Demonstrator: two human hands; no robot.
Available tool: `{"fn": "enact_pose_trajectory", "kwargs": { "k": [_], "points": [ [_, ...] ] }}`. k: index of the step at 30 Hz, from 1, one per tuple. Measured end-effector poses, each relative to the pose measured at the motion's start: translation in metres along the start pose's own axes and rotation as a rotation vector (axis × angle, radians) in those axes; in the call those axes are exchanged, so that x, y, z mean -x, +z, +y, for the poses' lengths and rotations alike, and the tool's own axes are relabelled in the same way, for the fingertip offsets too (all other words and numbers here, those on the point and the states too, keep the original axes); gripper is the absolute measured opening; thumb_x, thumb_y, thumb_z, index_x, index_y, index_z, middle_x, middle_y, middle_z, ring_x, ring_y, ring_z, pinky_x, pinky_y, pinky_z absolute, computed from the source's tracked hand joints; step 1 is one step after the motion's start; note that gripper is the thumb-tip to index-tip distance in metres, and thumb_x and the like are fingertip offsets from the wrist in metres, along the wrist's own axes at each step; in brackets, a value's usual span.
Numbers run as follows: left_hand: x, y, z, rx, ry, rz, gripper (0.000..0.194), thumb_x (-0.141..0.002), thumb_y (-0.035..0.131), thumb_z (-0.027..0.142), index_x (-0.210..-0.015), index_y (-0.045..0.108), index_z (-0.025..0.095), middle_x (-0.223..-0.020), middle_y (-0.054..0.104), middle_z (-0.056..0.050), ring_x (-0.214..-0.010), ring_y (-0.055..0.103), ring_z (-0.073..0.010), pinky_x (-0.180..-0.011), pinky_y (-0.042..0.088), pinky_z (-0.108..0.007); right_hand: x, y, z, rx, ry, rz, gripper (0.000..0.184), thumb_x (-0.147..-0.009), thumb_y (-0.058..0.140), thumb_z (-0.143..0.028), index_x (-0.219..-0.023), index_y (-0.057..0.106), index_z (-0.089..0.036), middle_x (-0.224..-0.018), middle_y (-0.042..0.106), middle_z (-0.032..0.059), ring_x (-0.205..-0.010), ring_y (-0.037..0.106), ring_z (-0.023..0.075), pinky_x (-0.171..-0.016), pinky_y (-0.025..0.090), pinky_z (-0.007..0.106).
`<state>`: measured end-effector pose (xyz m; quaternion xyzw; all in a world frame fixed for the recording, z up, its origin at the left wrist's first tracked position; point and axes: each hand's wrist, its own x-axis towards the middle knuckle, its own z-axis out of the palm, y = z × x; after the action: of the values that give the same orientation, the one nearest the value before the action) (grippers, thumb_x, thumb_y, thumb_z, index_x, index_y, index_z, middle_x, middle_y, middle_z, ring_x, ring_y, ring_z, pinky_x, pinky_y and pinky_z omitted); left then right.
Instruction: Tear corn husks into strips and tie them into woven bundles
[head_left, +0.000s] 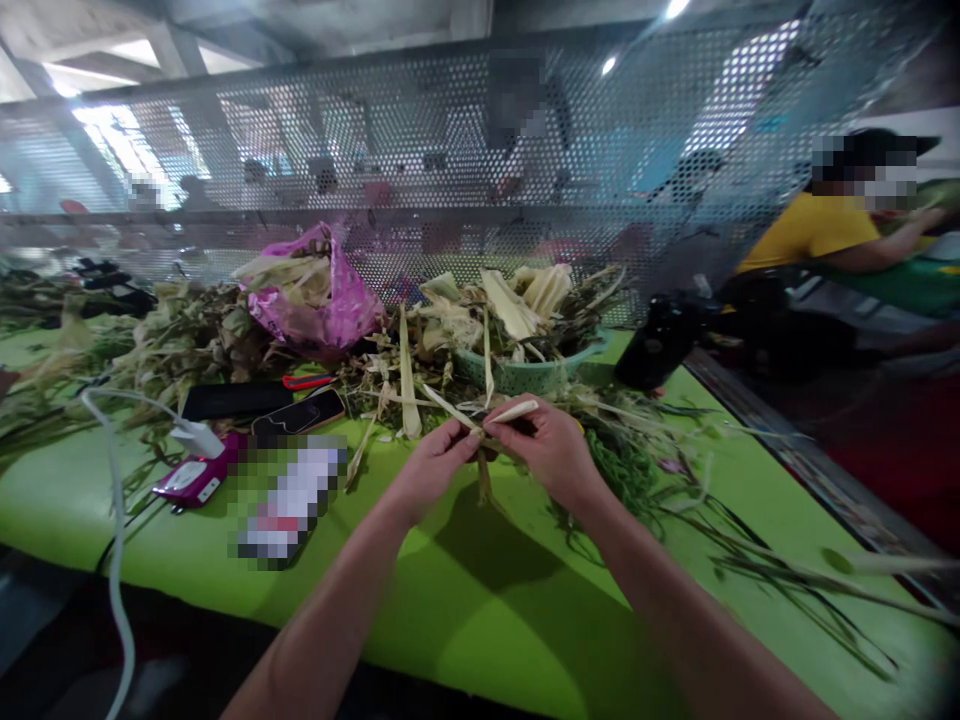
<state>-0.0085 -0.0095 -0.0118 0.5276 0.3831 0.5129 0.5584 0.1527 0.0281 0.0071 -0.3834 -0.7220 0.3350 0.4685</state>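
Over the green tabletop, my left hand (435,468) and my right hand (551,452) are close together, fingers pinched. Between them is a folded pale strip of dried husk (448,404), which looks like corn husk. One end sticks up from my left fingers, and a rolled pale end (516,410) shows over my right fingers. A frayed brownish end (484,480) hangs below. Just beyond my hands, another long husk strip (409,385) lies on the table. Green twine (622,472) is heaped beside my right wrist. My fingertips partly hide the middle of the strip.
A green basket (517,378) heaped with husks stands behind my hands. Left of it are a pink plastic bag (341,305) of husks, a red cutter (309,382), phones (300,416) and a purple power strip (196,482). A black bottle (656,345) and long stems (780,565) are right.
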Motion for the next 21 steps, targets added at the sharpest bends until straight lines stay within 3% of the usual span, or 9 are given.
{"fn": "enact_pose_trajectory", "kwargs": {
  "k": [7,14,21],
  "points": [
    [0.0035,0.0022,-0.0023,-0.102,0.019,-0.019,0.03,-0.086,0.051,0.047,-0.096,0.056,0.019,-0.072,0.045,0.002,-0.064,0.041,-0.0109,-0.06,0.039,-0.023,0.0016,0.0036,-0.0008,0.039,0.002,0.017,0.012,-0.079,0.065,-0.033,-0.077,0.065,-0.021,-0.08,0.066,0.0028,-0.077,0.06,0.0198,-0.072,0.045,0.032],
    [0.0049,0.0012,-0.0032,-0.228,0.014,-0.058,0.024,-0.087,0.05,0.042,-0.087,0.056,0.019,-0.076,0.046,0.001,-0.069,0.04,-0.0119,-0.063,0.036,-0.024,0.0035,0.0077,0.0062,0.021,0.034,0.062,0.008,-0.078,0.063,-0.029,-0.077,0.065,-0.022,-0.08,0.064,0.0023,-0.077,0.059,0.0199,-0.073,0.044,0.032],
    [0.0055,-0.0003,-0.0025,-0.132,-0.001,-0.123,0.025,-0.088,0.05,0.043,-0.082,0.052,0.018,-0.066,0.042,0.003,-0.06,0.036,-0.0095,-0.055,0.03,-0.023,0.0024,0.0085,0.0036,-0.05,0.117,0.089,0.016,-0.076,0.065,-0.036,-0.077,0.065,-0.02,-0.077,0.064,0.0026,-0.074,0.058,0.0196,-0.071,0.044,0.032]
  ]
}}
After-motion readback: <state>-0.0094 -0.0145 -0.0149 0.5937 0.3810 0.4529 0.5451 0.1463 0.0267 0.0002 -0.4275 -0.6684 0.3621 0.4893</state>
